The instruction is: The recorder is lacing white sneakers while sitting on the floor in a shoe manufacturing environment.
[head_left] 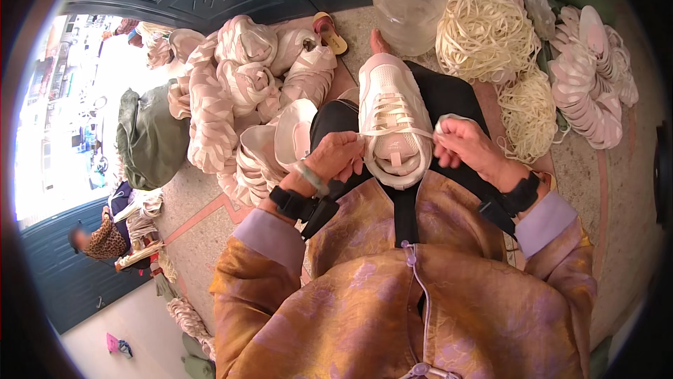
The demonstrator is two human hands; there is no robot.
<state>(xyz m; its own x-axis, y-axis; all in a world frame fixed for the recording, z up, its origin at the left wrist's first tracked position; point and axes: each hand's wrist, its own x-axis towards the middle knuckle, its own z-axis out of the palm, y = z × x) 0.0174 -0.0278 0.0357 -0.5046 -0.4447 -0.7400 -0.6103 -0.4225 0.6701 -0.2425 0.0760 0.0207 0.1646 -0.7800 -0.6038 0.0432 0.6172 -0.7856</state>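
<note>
A white and pale pink sneaker (395, 91) rests between my knees, toe pointing away and its opening toward me. Cream laces cross its upper part. My left hand (335, 157) is closed beside the shoe's left side, pinching one end of the shoelace (384, 131). On the other side my right hand (463, 142) pinches the opposite end, with a loop of lace over its fingers. The lace stretches across the shoe's tongue (394, 147) between both hands. I wear dark bands on both wrists.
Bundles of pale shoe uppers (242, 91) pile up on the left, near a green sack (147, 137). A large clear jug (408, 7) stands ahead. Heaps of cream laces (487, 32) and strung shoe pieces (589, 77) lie right. Another person (105, 239) sits far left by the doorway.
</note>
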